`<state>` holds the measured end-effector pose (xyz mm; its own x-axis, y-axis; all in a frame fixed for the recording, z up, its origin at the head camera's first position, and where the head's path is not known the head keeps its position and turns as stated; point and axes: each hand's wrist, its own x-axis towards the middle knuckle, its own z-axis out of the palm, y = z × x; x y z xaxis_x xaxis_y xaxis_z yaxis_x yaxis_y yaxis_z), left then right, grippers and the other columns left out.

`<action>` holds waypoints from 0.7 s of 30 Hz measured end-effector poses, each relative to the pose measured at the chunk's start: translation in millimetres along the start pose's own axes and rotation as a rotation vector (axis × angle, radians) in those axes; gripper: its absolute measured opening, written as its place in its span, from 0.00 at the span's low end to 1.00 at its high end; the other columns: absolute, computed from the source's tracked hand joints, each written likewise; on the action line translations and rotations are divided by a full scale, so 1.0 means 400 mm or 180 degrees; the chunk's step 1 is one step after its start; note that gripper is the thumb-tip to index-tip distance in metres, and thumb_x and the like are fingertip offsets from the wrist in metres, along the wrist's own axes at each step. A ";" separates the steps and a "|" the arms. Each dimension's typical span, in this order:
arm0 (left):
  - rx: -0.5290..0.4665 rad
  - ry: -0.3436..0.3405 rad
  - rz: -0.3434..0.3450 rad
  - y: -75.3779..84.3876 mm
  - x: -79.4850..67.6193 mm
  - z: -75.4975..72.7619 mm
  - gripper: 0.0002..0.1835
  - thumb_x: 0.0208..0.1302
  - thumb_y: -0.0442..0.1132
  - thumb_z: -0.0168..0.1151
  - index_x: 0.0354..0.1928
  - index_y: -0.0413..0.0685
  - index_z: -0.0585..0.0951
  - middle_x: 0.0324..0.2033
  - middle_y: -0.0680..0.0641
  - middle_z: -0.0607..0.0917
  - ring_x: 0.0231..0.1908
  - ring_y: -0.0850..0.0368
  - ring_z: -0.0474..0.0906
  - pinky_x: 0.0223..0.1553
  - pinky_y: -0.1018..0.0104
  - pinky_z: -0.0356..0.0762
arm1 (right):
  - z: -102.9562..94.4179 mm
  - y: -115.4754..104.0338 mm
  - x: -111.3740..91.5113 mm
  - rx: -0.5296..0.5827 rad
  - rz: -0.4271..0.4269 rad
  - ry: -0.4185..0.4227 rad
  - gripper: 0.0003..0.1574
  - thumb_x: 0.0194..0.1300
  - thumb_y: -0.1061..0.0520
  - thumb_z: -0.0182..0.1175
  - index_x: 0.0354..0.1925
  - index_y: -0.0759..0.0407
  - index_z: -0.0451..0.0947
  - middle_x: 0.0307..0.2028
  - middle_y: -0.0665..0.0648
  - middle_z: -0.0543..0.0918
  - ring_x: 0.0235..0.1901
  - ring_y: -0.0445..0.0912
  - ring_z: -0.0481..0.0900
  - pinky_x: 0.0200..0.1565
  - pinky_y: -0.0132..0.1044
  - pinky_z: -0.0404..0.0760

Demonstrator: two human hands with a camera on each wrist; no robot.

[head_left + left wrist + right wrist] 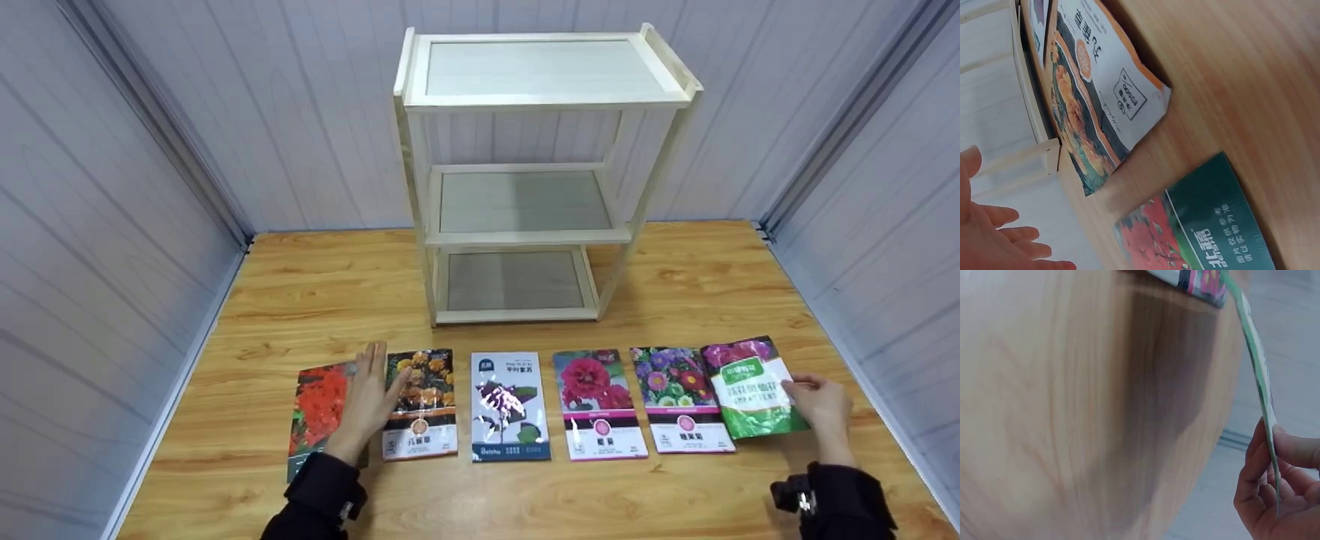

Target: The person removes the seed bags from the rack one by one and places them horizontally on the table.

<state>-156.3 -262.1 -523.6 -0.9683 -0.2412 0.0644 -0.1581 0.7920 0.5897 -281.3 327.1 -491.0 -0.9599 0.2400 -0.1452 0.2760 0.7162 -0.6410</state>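
My right hand (821,409) pinches the right edge of a green-and-white seed packet (754,390), which is lifted off the table in the right wrist view. Its left side overlaps a packet with purple and pink daisies (682,397). Over at the left, my left hand (371,397) has its fingers straight, between a red-flower packet (319,405) and an orange-flower packet (421,405); it partly covers the red one. In the left wrist view the fingers (1002,216) hold nothing. A perilla packet (510,409) and a pink-flower packet (600,405) lie between the hands.
Behind the row of packets stands a pale wooden three-tier shelf (517,238) on the wood-grain table (322,300). Light panelled walls (322,112) enclose the table at the back and on both sides.
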 end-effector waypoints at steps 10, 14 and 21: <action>0.0127 0.0082 0.0108 0.006 0.003 0.011 0.36 0.63 0.50 0.51 0.65 0.37 0.54 0.64 0.34 0.51 0.62 0.35 0.43 0.56 0.34 0.45 | 0.003 0.044 0.039 0.0165 0.0437 -0.0002 0.27 0.57 0.53 0.56 0.49 0.72 0.70 0.36 0.68 0.78 0.40 0.57 0.71 0.31 0.33 0.67; 0.0181 0.0177 0.0193 0.010 -0.002 0.025 0.36 0.61 0.51 0.53 0.64 0.37 0.56 0.64 0.34 0.53 0.62 0.35 0.44 0.55 0.33 0.46 | 0.014 0.058 0.042 0.0136 0.0504 0.0050 0.28 0.58 0.53 0.55 0.51 0.72 0.68 0.50 0.74 0.68 0.49 0.63 0.64 0.40 0.40 0.67; 0.0401 0.0281 0.0270 0.023 -0.007 0.045 0.37 0.61 0.54 0.52 0.65 0.40 0.56 0.65 0.36 0.51 0.63 0.37 0.44 0.56 0.35 0.46 | 0.028 0.070 0.053 -0.0120 0.0340 0.0219 0.24 0.56 0.56 0.55 0.45 0.73 0.71 0.45 0.74 0.73 0.47 0.65 0.66 0.44 0.46 0.67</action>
<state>-158.5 -244.1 -532.7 -0.9594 -0.2144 0.1833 -0.1048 0.8743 0.4739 -294.5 344.8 -520.5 -0.9195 0.3598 -0.1583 0.3795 0.7080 -0.5956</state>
